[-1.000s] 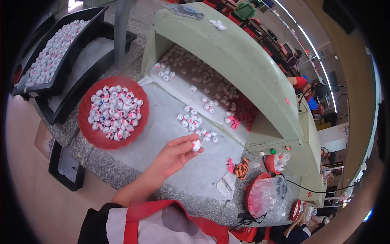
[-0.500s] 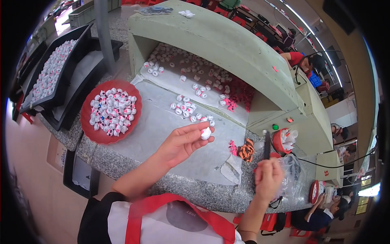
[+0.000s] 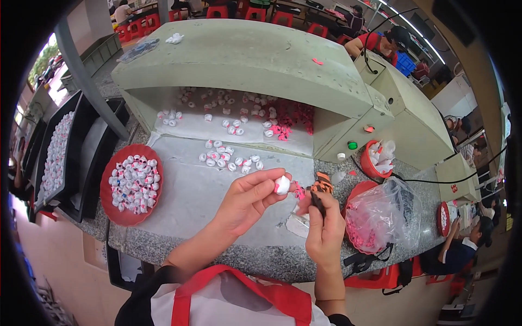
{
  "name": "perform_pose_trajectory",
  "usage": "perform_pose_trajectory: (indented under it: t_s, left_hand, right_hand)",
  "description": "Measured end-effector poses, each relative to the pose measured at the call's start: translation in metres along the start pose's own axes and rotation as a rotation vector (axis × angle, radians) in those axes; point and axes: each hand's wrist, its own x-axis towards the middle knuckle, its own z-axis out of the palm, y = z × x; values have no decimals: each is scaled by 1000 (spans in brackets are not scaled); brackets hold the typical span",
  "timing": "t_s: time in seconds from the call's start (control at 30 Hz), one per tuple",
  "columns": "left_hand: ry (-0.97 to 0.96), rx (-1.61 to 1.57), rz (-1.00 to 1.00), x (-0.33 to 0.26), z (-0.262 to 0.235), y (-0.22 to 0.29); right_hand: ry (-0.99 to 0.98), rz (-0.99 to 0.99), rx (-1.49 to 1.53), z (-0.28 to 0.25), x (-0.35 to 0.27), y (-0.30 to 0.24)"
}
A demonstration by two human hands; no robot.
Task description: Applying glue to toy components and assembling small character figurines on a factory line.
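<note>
Left hand [image 3: 247,198] pinches a small white cap [image 3: 282,185] at its fingertips above the grey bench [image 3: 179,239]; just beside it, the right hand [image 3: 325,231] is closed around a dark slim tool [image 3: 317,202]. Red bowl [image 3: 130,185] of similar caps sits further left.
</note>
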Motion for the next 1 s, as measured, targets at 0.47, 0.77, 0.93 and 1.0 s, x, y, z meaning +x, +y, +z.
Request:
perform_pose_trajectory:
  t_s: [0.47, 0.77, 0.93, 1.0]
  left_hand:
    - [8, 54, -58, 1, -10, -1]
    - [2, 83, -44, 2, -12, -9]
    - [2, 102, -19, 2, -11, -9]
    - [-21, 150, 11, 1, -11, -9]
  right_hand:
    - [-143, 98, -395, 14, 15, -12]
    - [-123, -15, -498, 18, 13, 0]
    - [-136, 8, -525, 14, 12, -1]
    - [-173, 43, -536, 10, 14, -6]
